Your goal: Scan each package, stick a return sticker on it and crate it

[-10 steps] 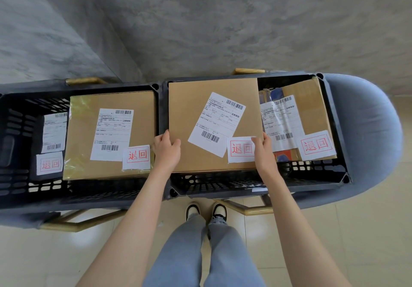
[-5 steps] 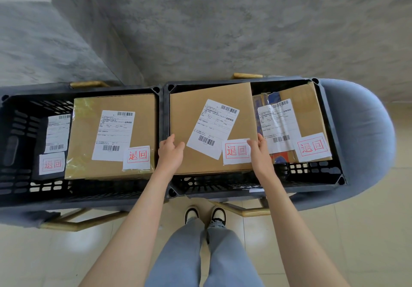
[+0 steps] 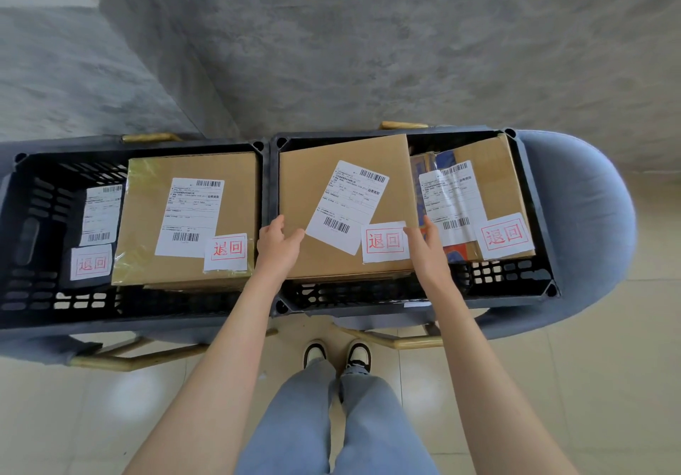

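Two hands, both mine, are on the flat brown cardboard box (image 3: 324, 268). My left hand (image 3: 278, 249) clasps its near-left corner, thumb on top. My right hand (image 3: 423, 253) pinches the near-right edge beside the red-printed white return sticker (image 3: 385, 241). The box spans the gap between my fingers, skewed inside the black plastic crate (image 3: 497, 299), and I judge it needs squaring and lowering. Beyond my right fingers sits another stickered brown carton (image 3: 493, 179).
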{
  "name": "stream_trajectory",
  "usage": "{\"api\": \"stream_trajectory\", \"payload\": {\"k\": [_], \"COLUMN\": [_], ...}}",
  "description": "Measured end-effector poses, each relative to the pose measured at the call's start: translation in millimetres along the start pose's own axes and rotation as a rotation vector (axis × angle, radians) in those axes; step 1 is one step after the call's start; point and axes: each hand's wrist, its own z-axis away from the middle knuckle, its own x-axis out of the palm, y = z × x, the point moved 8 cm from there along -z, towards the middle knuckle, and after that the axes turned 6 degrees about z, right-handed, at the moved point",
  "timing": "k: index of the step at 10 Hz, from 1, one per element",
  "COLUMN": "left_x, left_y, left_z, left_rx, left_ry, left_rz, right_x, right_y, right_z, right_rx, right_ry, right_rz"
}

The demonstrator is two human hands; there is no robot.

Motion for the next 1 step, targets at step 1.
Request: {"api": "stream_trajectory", "payload": {"k": [1], "left_x": [-0.1], "left_y": [10.4], "left_z": [12.1], "left_rx": [0.053], "left_ry": [-0.003], "left_rz": [0.000], "right_x": [-4.7], "right_y": [-7.8], "right_z": [8.6], "right_rx": [-0.054], "right_ry": [0.008], "right_rz": [-0.002]}}
